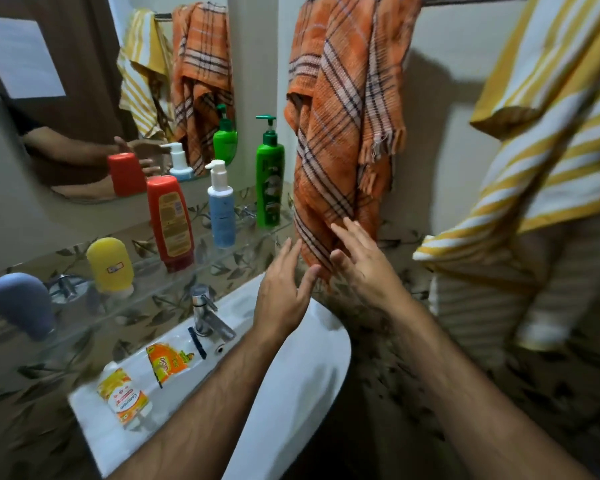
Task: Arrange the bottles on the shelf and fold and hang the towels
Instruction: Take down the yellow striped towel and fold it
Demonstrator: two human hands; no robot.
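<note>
Bottles stand in a row on the glass shelf (pixel 174 289) below the mirror, long axes upright: a blue tube (pixel 21 304), yellow tube (pixel 109 263) and red bottle (pixel 169 221) resting on their caps, then a pale blue pump bottle (pixel 221 211) and green pump bottle (pixel 269 174) with nozzles up. An orange plaid towel (pixel 340 133) hangs lengthwise down the wall, beside a yellow striped towel (pixel 534 150). Both hands have fingers spread, gripping nothing: the left hand (pixel 281 289) is near the plaid towel's lower end, the right hand (pixel 364 265) touching it.
</note>
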